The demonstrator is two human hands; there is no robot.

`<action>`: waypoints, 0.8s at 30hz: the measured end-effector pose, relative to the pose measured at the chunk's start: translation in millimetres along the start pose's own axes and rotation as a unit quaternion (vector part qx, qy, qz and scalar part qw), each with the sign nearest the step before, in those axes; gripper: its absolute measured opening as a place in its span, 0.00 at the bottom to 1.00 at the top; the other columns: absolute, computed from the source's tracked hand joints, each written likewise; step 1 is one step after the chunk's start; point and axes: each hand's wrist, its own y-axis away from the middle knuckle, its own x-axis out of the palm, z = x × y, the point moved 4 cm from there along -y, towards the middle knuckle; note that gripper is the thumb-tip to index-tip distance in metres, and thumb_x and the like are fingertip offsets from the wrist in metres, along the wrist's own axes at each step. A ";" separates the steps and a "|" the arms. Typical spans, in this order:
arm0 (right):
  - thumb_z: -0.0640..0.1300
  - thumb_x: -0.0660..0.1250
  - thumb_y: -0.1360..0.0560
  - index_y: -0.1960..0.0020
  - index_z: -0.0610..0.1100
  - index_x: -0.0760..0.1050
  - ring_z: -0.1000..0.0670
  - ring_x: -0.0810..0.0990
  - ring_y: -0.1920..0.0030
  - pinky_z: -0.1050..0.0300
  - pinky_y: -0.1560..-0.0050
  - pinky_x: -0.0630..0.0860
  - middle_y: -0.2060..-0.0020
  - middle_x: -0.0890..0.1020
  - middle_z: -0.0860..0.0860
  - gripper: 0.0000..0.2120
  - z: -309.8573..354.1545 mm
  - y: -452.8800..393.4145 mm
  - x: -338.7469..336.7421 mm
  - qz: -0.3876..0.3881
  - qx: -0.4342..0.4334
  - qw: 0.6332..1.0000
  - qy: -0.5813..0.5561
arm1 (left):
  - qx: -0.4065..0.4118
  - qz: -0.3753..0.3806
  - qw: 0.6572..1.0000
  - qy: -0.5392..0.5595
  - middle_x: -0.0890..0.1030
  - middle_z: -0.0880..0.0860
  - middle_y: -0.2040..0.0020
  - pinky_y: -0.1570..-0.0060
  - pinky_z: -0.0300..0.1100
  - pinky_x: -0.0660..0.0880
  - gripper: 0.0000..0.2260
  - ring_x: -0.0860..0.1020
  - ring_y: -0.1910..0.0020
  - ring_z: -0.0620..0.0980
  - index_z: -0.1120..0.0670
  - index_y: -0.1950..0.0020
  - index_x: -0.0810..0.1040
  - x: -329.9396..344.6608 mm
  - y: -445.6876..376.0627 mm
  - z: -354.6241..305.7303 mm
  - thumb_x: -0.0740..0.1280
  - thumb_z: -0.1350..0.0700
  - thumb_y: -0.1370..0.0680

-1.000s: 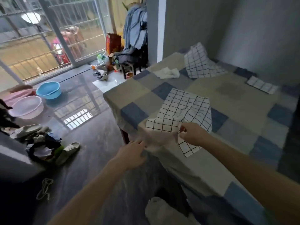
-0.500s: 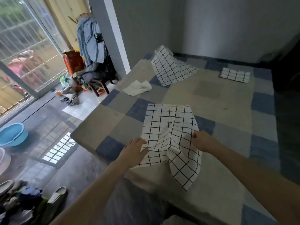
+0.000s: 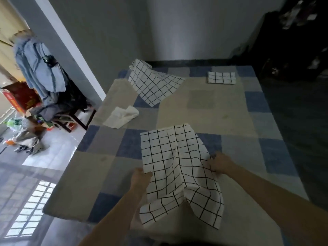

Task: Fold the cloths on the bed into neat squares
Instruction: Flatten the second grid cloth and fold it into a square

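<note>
A white cloth with a black grid (image 3: 175,167) lies rumpled near the front of the bed (image 3: 221,121), its near part hanging over the edge. My left hand (image 3: 140,178) grips its left edge. My right hand (image 3: 220,164) grips its right edge. Another grid cloth (image 3: 152,82) lies spread and creased at the bed's far left corner. A small folded grid cloth (image 3: 221,77) rests flat at the far right. Left of the bed's centre lies a plain white cloth (image 3: 121,116), crumpled.
The bed has a blue, grey and beige patchwork cover and stands against the far wall. A chair heaped with clothes (image 3: 46,82) stands left of the bed, beside a pillar. Clutter lies on the tiled floor (image 3: 23,139) at the left. Dark furniture (image 3: 292,41) stands at the right.
My view has swung right, away from the window, and closer over the bed. Both hands have moved outward to the near cloth's side edges and spread it wider.
</note>
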 end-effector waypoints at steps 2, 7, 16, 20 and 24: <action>0.39 0.65 0.24 0.56 0.37 0.71 0.47 0.72 0.65 0.57 0.63 0.69 0.59 0.76 0.39 0.06 5.2 -1.2 1.8 -0.016 0.044 0.995 -0.084 | 0.003 0.010 1.000 0.007 0.76 0.53 0.55 0.58 0.42 0.71 0.06 0.74 0.58 0.50 0.54 0.50 0.72 -0.7 -10.7 -6.2 0.69 0.59 0.24; 0.43 0.66 0.23 0.62 0.39 0.70 0.48 0.70 0.69 0.58 0.65 0.67 0.68 0.74 0.44 0.11 12.5 -9.5 10.3 -0.039 0.135 0.967 -0.213 | 0.019 0.069 0.995 0.071 0.74 0.54 0.62 0.61 0.41 0.70 0.08 0.73 0.61 0.51 0.58 0.59 0.73 0.7 -35.5 -10.9 0.68 0.57 0.23; 0.43 0.71 0.26 0.51 0.36 0.79 0.43 0.79 0.63 0.53 0.63 0.78 0.61 0.79 0.40 0.09 18.3 -9.8 -9.1 -0.055 0.126 0.930 -0.340 | 0.023 0.079 0.985 0.151 0.81 0.57 0.61 0.56 0.46 0.76 0.09 0.80 0.59 0.56 0.58 0.58 0.79 -48.3 -88.7 -20.0 0.64 0.56 0.21; 0.42 0.64 0.21 0.65 0.41 0.73 0.51 0.69 0.78 0.61 0.79 0.66 0.73 0.70 0.47 0.14 29.7 -3.1 -35.1 -0.059 0.104 0.906 -0.406 | 0.062 0.034 0.987 0.142 0.79 0.60 0.64 0.60 0.45 0.71 0.11 0.78 0.61 0.56 0.58 0.64 0.77 -74.9 -120.0 -45.0 0.65 0.58 0.22; 0.39 0.67 0.24 0.60 0.39 0.74 0.47 0.72 0.68 0.56 0.68 0.70 0.65 0.74 0.44 0.07 41.4 -12.5 -57.8 -0.105 0.109 0.908 -0.391 | 0.084 0.034 0.986 0.140 0.82 0.65 0.52 0.59 0.48 0.75 0.09 0.79 0.60 0.58 0.58 0.47 0.79 -89.8 -138.6 -89.0 0.68 0.55 0.23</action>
